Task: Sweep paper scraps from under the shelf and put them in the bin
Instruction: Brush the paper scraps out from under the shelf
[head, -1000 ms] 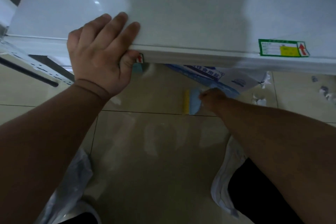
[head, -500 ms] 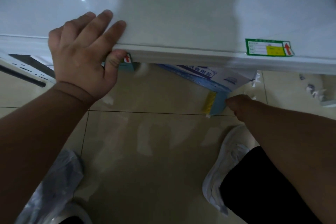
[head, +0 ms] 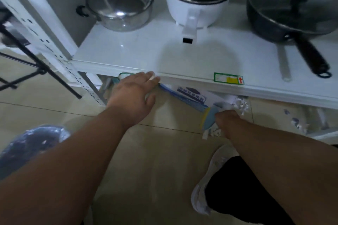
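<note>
Brush (head: pixel 208 118) gripped low in right hand (head: pixel 225 118), left hand (head: pixel 134 93) flat-fingered against shelf edge (head: pixel 182 78): draw scraps (head: pixel 241 104) beside shelf outward in short, low strokes.

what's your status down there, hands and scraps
Left hand open, fingers at the shelf edge. Right hand grips the brush, scraps beside it. More scraps under the shelf; blue-and-white box close by.
</note>
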